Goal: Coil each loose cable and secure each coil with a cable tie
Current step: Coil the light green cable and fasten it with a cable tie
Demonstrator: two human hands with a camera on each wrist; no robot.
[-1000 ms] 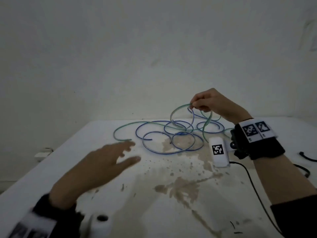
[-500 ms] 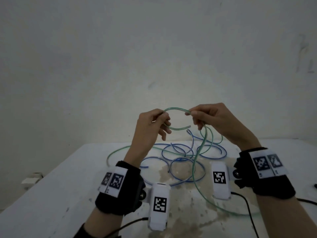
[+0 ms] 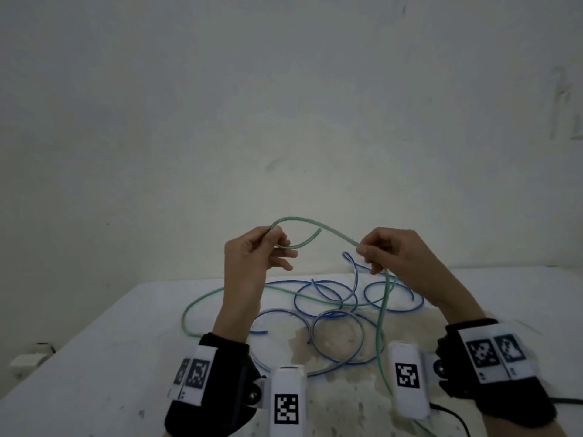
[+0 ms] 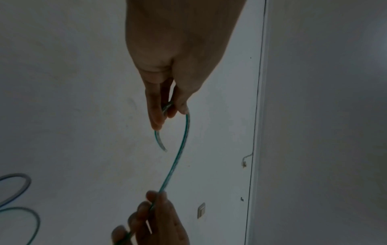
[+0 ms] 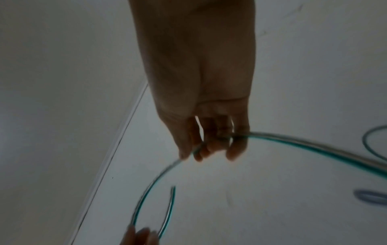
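Left hand: the left hand [image 3: 252,260] is raised above the table [image 3: 94,357]; thumb and fingers pinch the green cable [image 3: 383,313] close to its free end, which curls out past the fingers toward the right.
Right hand: the right hand [image 3: 397,257] is raised at about the same height, well apart from the left; its fingers are curled round the same green cable further along its length.
Span between hands: the green cable arches up from the left hand and slopes down into the right hand.
Green cable, remainder: it drops from the right hand to the table, passes just beside the right wrist unit, and another stretch loops off to the left across the surface.
Blue cable: the blue cable [image 3: 340,339] lies in loose overlapping loops on the table below and between the hands, crossed by the green one; neither hand touches it.
Table surface: white, with brownish stains near the loops.
Wrists: black bands with printed tags on both.
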